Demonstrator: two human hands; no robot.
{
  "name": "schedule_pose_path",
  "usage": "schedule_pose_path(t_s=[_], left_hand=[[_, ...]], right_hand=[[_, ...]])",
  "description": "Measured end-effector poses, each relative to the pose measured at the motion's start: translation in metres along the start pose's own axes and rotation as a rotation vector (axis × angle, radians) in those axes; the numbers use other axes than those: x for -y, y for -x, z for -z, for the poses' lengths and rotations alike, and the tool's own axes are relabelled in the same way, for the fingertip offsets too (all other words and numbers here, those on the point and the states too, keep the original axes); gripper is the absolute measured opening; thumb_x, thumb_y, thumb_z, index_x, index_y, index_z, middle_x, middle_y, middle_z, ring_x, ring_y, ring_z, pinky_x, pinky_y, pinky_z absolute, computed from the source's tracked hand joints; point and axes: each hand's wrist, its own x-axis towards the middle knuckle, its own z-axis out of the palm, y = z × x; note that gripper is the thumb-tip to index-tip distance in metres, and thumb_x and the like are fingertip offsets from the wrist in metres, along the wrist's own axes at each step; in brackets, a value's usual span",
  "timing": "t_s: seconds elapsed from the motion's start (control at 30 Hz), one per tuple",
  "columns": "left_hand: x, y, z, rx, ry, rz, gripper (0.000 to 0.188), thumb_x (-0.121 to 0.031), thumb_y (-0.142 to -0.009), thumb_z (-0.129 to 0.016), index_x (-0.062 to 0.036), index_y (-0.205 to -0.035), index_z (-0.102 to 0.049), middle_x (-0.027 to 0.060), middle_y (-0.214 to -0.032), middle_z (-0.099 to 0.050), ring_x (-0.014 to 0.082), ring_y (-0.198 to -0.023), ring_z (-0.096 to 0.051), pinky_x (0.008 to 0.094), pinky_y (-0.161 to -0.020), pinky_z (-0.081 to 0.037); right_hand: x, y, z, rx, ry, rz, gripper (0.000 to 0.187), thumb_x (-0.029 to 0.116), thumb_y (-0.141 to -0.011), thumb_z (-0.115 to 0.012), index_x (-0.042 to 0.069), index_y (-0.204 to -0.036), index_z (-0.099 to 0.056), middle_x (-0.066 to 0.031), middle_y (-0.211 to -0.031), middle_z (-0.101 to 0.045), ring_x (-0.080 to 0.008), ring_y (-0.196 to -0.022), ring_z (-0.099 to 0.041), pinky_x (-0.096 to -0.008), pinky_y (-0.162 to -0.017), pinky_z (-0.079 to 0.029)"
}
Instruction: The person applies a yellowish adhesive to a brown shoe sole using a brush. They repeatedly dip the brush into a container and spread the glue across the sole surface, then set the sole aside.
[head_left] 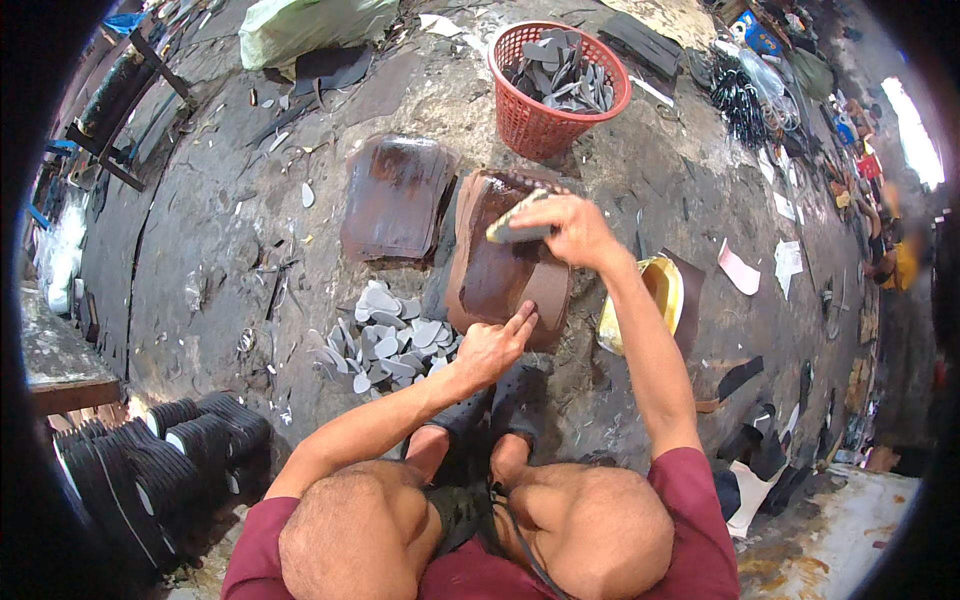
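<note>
A stack of brown sheets (470, 290) lies on the floor ahead of my feet, its top coated dark and glossy over most of its surface. My left hand (493, 350) presses outstretched fingertips onto the bare matte strip at the near right, holding nothing. Above the far part of the stack, my right hand (572, 228) grips a flat grey piece with a pale edge (520, 222); its exact kind cannot be made out. To the left sits a second stack of glossy dark brown sheets (393, 198). Beside my right forearm is a yellow container (660, 285), partly hidden by it.
A red perforated basket (545, 125) of grey cut pieces stands beyond the stacks. Loose grey oval pieces (385, 340) are heaped left of my feet. Rows of black soles (165, 450) stand at the near left. Scraps and a pale green bag (310, 30) litter the floor.
</note>
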Motion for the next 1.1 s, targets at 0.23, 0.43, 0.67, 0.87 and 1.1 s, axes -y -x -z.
schedule_pose_path(t_s=[0.23,0.43,0.67,0.87,1.1], left_hand=[[0.01,0.007,0.0,-0.071,-0.05,-0.037,0.053,-0.01,-0.077,-0.067,-0.0081,-0.131,-0.064,0.0087,-0.143,-0.062,0.02,-0.064,-0.071,0.0333,-0.057,-0.056],[0.002,0.0,0.006,-0.023,-0.018,-0.015,0.05,-0.01,-0.078,-0.067,-0.0077,-0.128,-0.065,0.0091,-0.142,-0.063,0.0212,-0.063,-0.071,0.0356,-0.059,-0.057],[-0.005,-0.005,0.001,-0.043,0.037,-0.018,0.049,-0.009,-0.079,-0.065,-0.0072,-0.128,-0.066,0.008,-0.144,-0.061,0.0219,-0.066,-0.073,0.0364,-0.061,-0.058],[0.002,-0.001,0.007,-0.154,0.027,0.091,0.034,-0.013,-0.088,-0.066,-0.0115,-0.122,-0.068,0.007,-0.135,-0.067,0.0246,-0.062,-0.072,0.037,-0.055,-0.057],[0.012,0.0,0.019,-0.091,0.109,0.15,0.036,-0.008,-0.086,-0.064,-0.0114,-0.122,-0.068,0.0094,-0.14,-0.063,0.032,-0.071,-0.073,0.0422,-0.057,-0.058]], right_hand=[[-0.02,-0.069,0.028,0.427,0.296,-0.361,0.055,0.005,-0.072,-0.066,0.039,-0.112,-0.078,-0.0094,-0.102,-0.077,-0.031,-0.097,-0.072,-0.0431,-0.087,-0.058],[-0.031,-0.045,0.007,0.348,0.382,0.174,0.047,0.007,-0.072,-0.067,0.034,-0.108,-0.079,-0.0006,-0.116,-0.075,-0.027,-0.112,-0.069,-0.0423,-0.102,-0.051],[-0.088,0.054,0.078,0.437,0.072,-0.785,0.049,0.023,-0.082,-0.073,0.03,-0.13,-0.069,-0.0081,-0.121,-0.073,-0.0308,-0.113,-0.069,-0.045,-0.097,-0.053],[0.047,0.024,0.066,0.272,0.357,-0.645,0.044,0.024,-0.085,-0.069,0.02,-0.129,-0.066,-0.0112,-0.107,-0.076,-0.0327,-0.101,-0.072,-0.0474,-0.085,-0.057],[0.08,0.015,0.007,0.213,0.372,-0.34,0.041,0.023,-0.081,-0.07,0.027,-0.122,-0.07,-0.012,-0.1,-0.075,-0.0352,-0.093,-0.073,-0.0494,-0.082,-0.058]])
